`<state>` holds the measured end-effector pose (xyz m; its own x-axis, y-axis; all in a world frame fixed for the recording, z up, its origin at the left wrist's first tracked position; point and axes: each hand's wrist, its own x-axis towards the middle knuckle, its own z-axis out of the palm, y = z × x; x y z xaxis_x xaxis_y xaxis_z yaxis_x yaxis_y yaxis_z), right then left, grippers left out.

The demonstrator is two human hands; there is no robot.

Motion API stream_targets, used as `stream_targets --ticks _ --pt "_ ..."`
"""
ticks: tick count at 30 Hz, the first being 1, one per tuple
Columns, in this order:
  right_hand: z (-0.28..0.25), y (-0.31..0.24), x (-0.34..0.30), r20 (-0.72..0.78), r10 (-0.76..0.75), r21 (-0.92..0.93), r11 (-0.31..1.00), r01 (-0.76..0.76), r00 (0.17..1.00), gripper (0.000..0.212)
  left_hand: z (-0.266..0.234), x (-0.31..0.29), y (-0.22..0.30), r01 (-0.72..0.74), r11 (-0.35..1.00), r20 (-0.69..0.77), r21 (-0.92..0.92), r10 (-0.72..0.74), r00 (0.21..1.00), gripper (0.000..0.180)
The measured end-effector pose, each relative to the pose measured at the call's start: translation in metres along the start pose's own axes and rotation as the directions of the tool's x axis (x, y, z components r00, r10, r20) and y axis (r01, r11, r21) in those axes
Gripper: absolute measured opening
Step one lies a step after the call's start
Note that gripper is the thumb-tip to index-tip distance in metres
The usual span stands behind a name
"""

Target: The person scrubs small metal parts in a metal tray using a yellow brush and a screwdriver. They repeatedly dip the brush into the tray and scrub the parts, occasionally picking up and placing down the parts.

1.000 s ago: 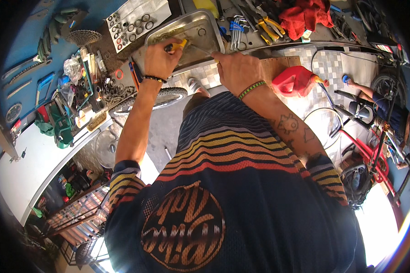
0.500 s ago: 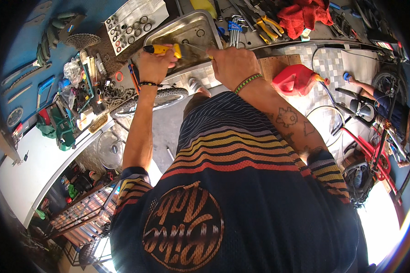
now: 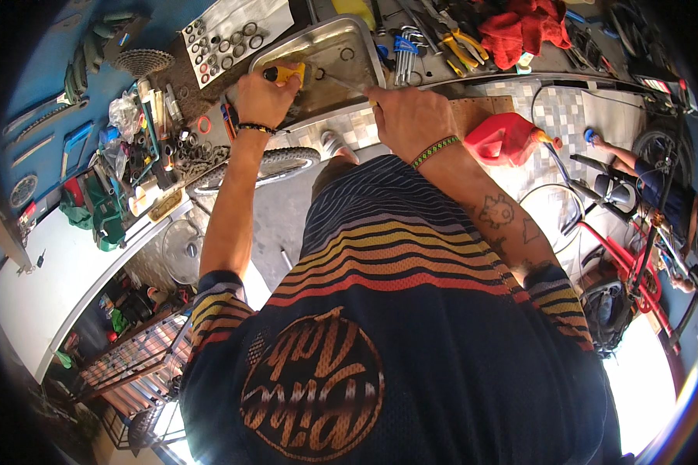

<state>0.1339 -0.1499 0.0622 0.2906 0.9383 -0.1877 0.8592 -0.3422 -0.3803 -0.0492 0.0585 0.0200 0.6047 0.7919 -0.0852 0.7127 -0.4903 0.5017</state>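
My left hand (image 3: 260, 101) is closed around a yellow-and-black handle-like piece (image 3: 290, 74) above the left part of a shallow metal tray (image 3: 366, 54). What kind of piece it is I cannot make out. To its right, my right hand (image 3: 417, 116) grips a thin metal pick (image 3: 349, 83); a bit of yellow shows at its handle, and the shaft points left over the tray towards the other hand. Whether its tip touches anything is too small to tell. A small dark ring (image 3: 347, 54) lies on the wet tray bottom.
Rings and bearings lie on a white sheet (image 3: 236, 35) left of the tray. Hex keys (image 3: 405, 56), yellow pliers (image 3: 464, 48) and a red rag (image 3: 524, 32) are to the right. Below the bench edge stand a red jug (image 3: 504, 139) and a bicycle wheel (image 3: 275, 167). Another person's arm (image 3: 614, 146) shows far right.
My left hand has turned the yellow-and-black piece, so its black end now shows foreshortened. My right hand has shifted slightly right and down with the pick.
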Motion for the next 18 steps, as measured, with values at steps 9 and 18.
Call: stream_targets --ticks 9,18 --pt "-0.003 0.001 0.006 0.042 0.003 0.038 0.999 -0.004 0.999 0.036 0.016 -0.010 0.007 -0.083 0.898 -0.055 -0.431 0.066 0.996 0.018" --pt "-0.001 0.000 0.001 -0.025 -0.021 -0.021 1.000 0.021 0.999 0.032 0.005 -0.001 0.005 -0.101 0.995 -0.131 -0.023 0.098 0.987 0.019"
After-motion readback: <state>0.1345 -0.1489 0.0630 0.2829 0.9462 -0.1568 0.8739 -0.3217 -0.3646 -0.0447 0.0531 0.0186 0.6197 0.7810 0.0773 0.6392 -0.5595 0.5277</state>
